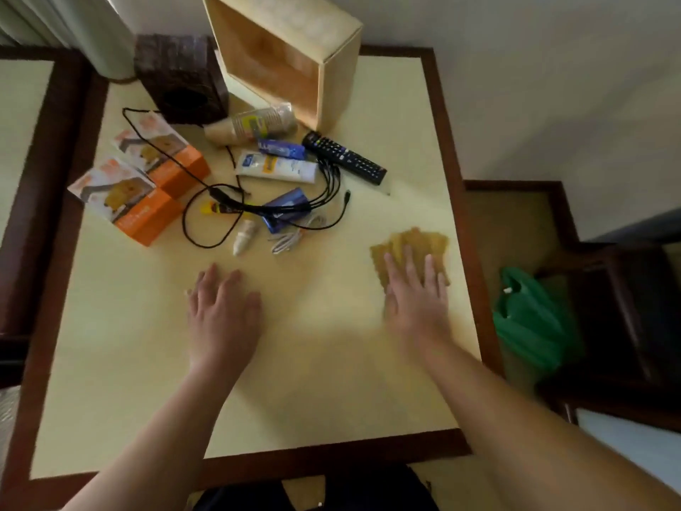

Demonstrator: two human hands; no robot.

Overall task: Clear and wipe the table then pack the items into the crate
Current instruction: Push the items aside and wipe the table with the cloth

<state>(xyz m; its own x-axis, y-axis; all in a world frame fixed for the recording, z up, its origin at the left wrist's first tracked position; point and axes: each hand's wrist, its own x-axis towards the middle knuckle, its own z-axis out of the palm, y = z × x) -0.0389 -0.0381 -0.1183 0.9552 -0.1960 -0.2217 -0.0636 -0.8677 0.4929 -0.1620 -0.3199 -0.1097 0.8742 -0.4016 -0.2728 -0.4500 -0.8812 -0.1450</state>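
cloth: yellow cloth (pixel 412 252) lies flat near the table's right edge, under our right hand (pixel 416 296), fingers straight, pressing, gripping nothing.
left hand (pixel 221 311): flat on bare table (pixel 147 381), holding nothing.
step: we judge wiping; keep even pressure, overlap strokes, stop short of the cables (pixel 221 212).
crate (pixel 287 57): tipped on its side at the far edge, items clustered just before it.
room: green bag (pixel 527 319) on the floor at right.

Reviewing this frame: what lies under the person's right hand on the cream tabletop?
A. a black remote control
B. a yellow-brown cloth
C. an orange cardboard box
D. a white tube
B: the right hand lies flat, fingers straight, on the yellow-brown cloth near the table's right edge, while the black remote control lies apart, farther back by the wooden crate.
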